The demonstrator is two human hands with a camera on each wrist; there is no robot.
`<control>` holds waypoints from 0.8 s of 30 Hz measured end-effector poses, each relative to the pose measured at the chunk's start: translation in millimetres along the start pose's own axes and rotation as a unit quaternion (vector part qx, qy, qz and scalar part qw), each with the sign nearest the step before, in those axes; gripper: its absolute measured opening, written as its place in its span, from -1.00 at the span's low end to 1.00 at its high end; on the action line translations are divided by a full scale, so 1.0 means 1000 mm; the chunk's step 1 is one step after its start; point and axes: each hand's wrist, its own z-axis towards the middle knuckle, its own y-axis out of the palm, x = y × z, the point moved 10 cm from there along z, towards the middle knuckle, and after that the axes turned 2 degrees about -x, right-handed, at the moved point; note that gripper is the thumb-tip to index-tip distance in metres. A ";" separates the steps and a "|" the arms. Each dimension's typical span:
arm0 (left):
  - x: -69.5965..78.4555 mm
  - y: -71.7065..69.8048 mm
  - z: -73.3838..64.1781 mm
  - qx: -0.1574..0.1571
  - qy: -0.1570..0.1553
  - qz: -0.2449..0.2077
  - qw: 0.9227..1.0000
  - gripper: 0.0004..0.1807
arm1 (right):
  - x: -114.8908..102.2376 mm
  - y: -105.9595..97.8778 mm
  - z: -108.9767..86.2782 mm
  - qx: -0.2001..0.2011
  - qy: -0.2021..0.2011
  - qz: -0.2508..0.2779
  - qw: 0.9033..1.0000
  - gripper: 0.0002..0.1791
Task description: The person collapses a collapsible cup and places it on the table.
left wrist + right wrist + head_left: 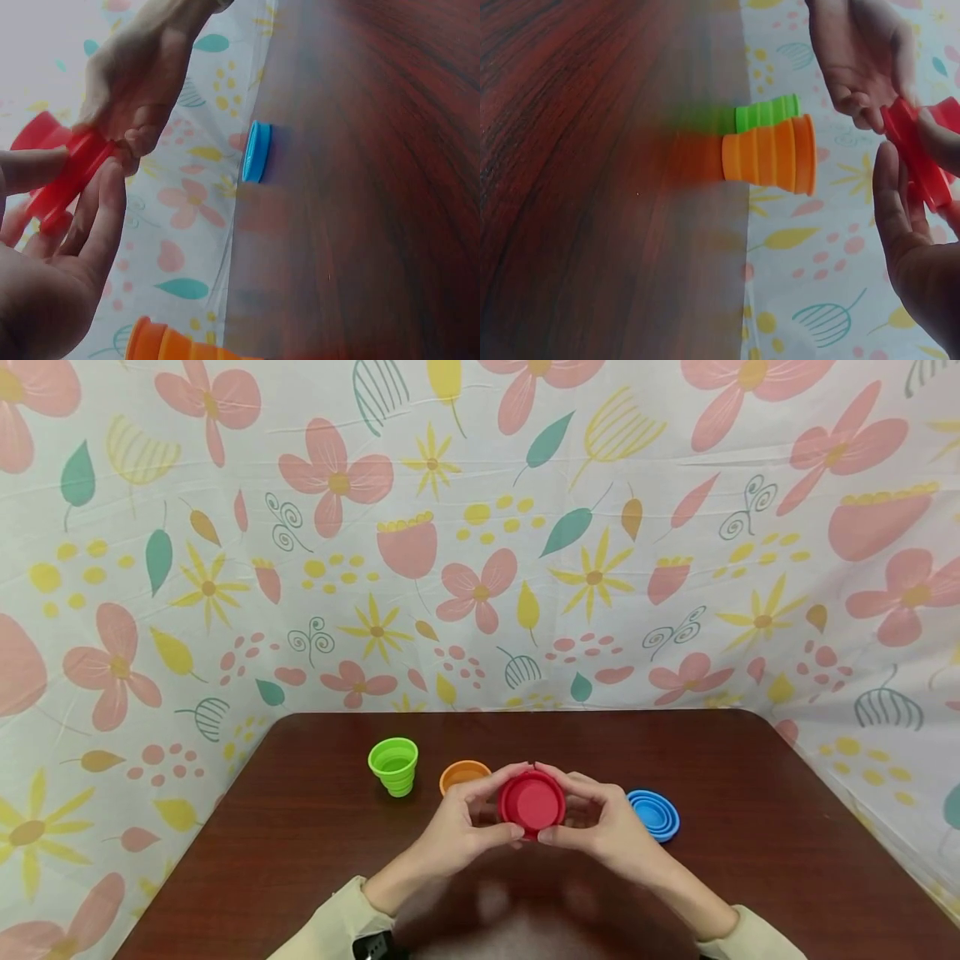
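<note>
Both hands hold a red collapsible cup [532, 800] over the middle of the table, its round face turned toward the head camera. My left hand [467, 827] grips its left side, thumb at the lower edge and fingers around the back. On the opposite side my right hand [603, 825] pinches it the same way. From the side, in the left wrist view, the red cup [71, 176] looks partly folded, with a wide ring and a shorter section sticking out. Some fingers are hidden behind it in the head view.
Behind the left hand stands an orange cup [463, 771], partly covered by it. Farther left is an extended green cup [393, 766]. A blue cup [654, 815], folded flat, lies beyond the right hand. A flower-patterned cloth [480, 527] hangs behind the dark wooden table [300, 827].
</note>
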 end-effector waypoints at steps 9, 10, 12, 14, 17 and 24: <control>-0.002 -0.001 -0.001 -0.023 -0.008 -0.020 1.000 -0.21 | 0.001 0.002 0.000 -0.022 -0.004 0.004 1.000 -0.14; -0.002 -0.001 -0.001 -0.023 -0.007 -0.023 0.999 -0.22 | 0.001 0.002 0.000 -0.023 -0.005 0.004 1.000 -0.14; -0.002 -0.001 -0.001 -0.024 -0.013 -0.026 0.999 -0.22 | 0.001 0.002 0.000 -0.025 -0.005 0.006 1.000 -0.14; -0.002 -0.002 -0.001 -0.024 -0.016 -0.031 0.999 -0.23 | 0.001 0.002 0.000 -0.027 -0.005 0.009 1.000 -0.15; -0.002 -0.003 -0.002 -0.019 -0.015 -0.028 0.999 -0.23 | 0.001 0.002 -0.001 -0.028 -0.002 0.021 0.999 -0.16; -0.003 -0.008 -0.002 0.003 0.001 -0.020 1.000 -0.24 | -0.001 -0.002 -0.002 -0.025 0.009 0.027 0.999 -0.26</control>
